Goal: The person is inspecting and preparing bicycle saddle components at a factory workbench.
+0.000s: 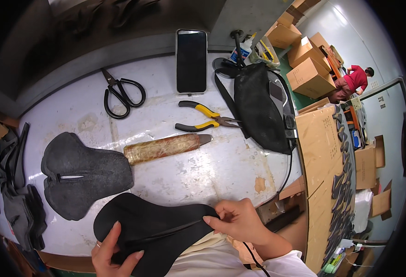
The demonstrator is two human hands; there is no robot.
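Note:
A black bicycle saddle cover (pixel 152 226), smooth with a long crease down its middle, is held between my two hands at the table's near edge. My left hand (pixel 112 256) grips its wide end, thumb and fingers spread over the edge. My right hand (pixel 240 221) pinches its narrow tip at the right. Just beyond it lies a dark grey saddle-shaped pad (pixel 89 173) with a slot. The pad's narrow end meets a tape-wrapped tool (pixel 166 148) with a blunt metal tip.
Black-handled scissors (pixel 119 94), a phone (pixel 192 62) and yellow-black pliers (pixel 207 117) lie farther back. A black mesh bag (pixel 258 106) and a glue bottle (pixel 243 48) are at the right. Grey pads (pixel 22 217) pile up left. Cardboard boxes (pixel 311 76) and a person (pixel 353 81) are beyond.

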